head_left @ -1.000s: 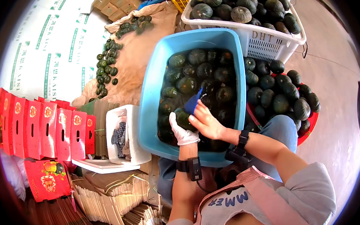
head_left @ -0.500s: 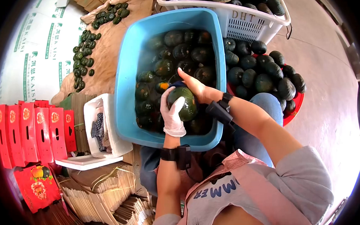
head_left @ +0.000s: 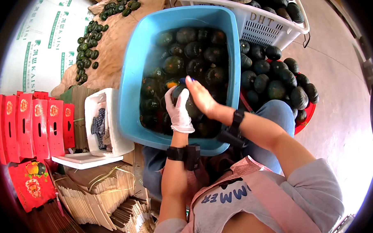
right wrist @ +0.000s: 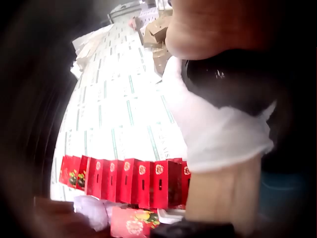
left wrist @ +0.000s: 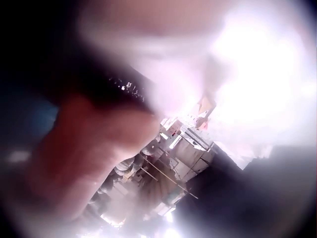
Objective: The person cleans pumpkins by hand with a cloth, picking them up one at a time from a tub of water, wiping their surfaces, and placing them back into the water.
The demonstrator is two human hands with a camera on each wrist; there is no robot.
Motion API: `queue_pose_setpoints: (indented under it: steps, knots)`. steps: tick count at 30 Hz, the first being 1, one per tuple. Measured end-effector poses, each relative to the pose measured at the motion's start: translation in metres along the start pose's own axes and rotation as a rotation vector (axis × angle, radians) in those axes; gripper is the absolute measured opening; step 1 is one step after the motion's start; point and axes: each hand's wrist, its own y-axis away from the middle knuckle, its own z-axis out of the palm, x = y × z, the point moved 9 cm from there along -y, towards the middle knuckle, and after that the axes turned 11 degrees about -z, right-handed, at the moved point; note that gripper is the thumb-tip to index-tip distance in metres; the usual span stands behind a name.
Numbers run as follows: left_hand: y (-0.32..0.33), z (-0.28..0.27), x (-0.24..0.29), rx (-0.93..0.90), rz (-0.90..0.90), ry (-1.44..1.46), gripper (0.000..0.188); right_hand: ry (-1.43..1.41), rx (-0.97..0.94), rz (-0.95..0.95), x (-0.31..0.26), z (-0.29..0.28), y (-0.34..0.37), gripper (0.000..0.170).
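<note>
We seem to be at a rubbing or wiping step. The left hand (head_left: 179, 116) has its gloved fingers and thumb curled round a dark green squash (head_left: 192, 109), so that grip is closed on it. The right hand (head_left: 203, 98), bare, lies against the squash's side; one digit shows straight, but the rest are hidden, so we cannot tell whether this grip is open or closed. A scrap of blue cloth (head_left: 187, 80) peeks out by its tip.

The squash sits in the near half of the blue tub (head_left: 130, 91), between the centre and the near edge. As we judge it, the next move calls for a steady left grip and even pressure from the right, since wet rind may slip.

The tub stands on the floor (head_left: 337, 94), with more squashes (head_left: 174, 64) sitting in its water. Beyond its far right corner we see a white crate (head_left: 288, 36) marked DHT; beside its right edge, a heaped red basin (head_left: 309, 114). Past the left edge lie small squashes (head_left: 85, 56) on brown sheeting (head_left: 148, 25), a foam box (head_left: 125, 143) and upright red cartons (head_left: 40, 127).
</note>
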Motion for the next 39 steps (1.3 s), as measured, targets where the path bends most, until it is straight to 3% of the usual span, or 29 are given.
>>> queue_pose_setpoints:
  steps: [1, 3, 5, 7, 9, 11, 13, 14, 17, 18, 19, 21, 23, 24, 26, 27, 29, 32, 33, 35, 37, 39]
  knots:
    - [0.004, 0.006, -0.005, -0.073, -0.111, 0.108, 0.038, -0.237, -0.044, 0.182, 0.022, 0.003, -0.008, 0.069]
    - [0.005, 0.013, -0.005, -0.210, -0.165, 0.155, 0.037, -0.656, -0.095, 0.433, 0.013, 0.013, -0.003, 0.059]
    - [0.003, 0.013, -0.004, -0.250, -0.225, 0.364, 0.036, -0.710, -0.188, 0.419, 0.008, 0.018, -0.005, 0.062]
    - [0.000, 0.016, -0.008, -0.281, -0.334, 0.591, 0.052, -0.982, -0.268, 0.376, -0.004, 0.031, -0.003, 0.061]
    - [0.008, 0.017, 0.004, -0.147, -0.299, 0.733, 0.057, -1.034, -0.122, 0.286, -0.018, 0.029, 0.003, 0.058]
    - [0.005, 0.018, 0.000, -0.237, -0.263, 0.748, 0.061, -1.108, -0.077, 0.386, -0.015, 0.029, 0.013, 0.058]
    - [-0.008, 0.006, -0.003, -0.179, -0.124, 0.396, 0.061, -1.159, -0.063, 0.453, -0.009, 0.020, 0.021, 0.061]
    - [-0.015, 0.003, -0.003, -0.252, -0.104, 0.213, 0.061, -1.155, -0.057, 0.462, -0.007, 0.014, 0.020, 0.059]
    - [-0.021, 0.014, 0.020, -0.487, -0.144, 0.027, 0.048, -1.005, -0.107, 0.425, 0.002, 0.003, 0.004, 0.056]
    - [-0.018, 0.021, 0.023, -0.430, -0.295, -0.094, 0.047, -1.026, -0.118, 0.408, -0.004, 0.003, 0.001, 0.055]
    - [-0.006, 0.030, 0.032, -0.425, -0.296, -0.234, 0.052, -1.016, -0.130, 0.412, -0.002, 0.004, -0.001, 0.055]
    - [0.003, 0.033, 0.029, -0.451, -0.384, -0.197, 0.051, -1.043, -0.097, 0.405, -0.001, 0.006, -0.004, 0.055]
    - [0.012, 0.027, 0.039, -0.254, -0.186, -0.074, 0.049, -1.124, -0.010, 0.415, 0.002, 0.007, 0.001, 0.063]
    - [0.018, 0.026, 0.059, -0.177, 0.216, -0.160, 0.046, -1.184, 0.022, 0.416, -0.001, 0.008, 0.004, 0.066]
    - [0.024, 0.018, 0.053, -0.075, 0.307, -0.044, 0.051, -1.281, 0.097, 0.441, -0.013, 0.012, 0.017, 0.072]
    - [0.029, 0.016, 0.052, 0.018, 0.318, -0.038, 0.052, -1.355, 0.060, 0.438, -0.024, 0.023, 0.026, 0.068]
    - [0.036, 0.018, 0.044, 0.111, 0.402, -0.153, 0.063, -1.393, 0.201, 0.357, -0.007, 0.031, 0.028, 0.062]
    - [0.044, 0.028, 0.036, -0.008, 0.315, -0.158, 0.075, -1.317, 0.064, 0.369, -0.005, 0.023, 0.024, 0.056]
    - [0.046, 0.031, 0.037, -0.042, 0.326, -0.115, 0.071, -1.250, 0.023, 0.370, -0.005, 0.017, 0.021, 0.053]
    - [0.030, 0.035, 0.024, -0.177, -0.103, -0.047, 0.063, -0.934, 0.092, 0.379, -0.006, -0.008, 0.009, 0.049]
    - [0.017, 0.043, 0.023, -0.444, -0.489, 0.418, 0.051, -0.932, -0.013, 0.395, -0.012, -0.011, -0.003, 0.043]
    - [0.012, 0.037, 0.024, -0.505, -0.506, 0.029, 0.040, -0.882, -0.073, 0.371, -0.001, -0.007, -0.006, 0.041]
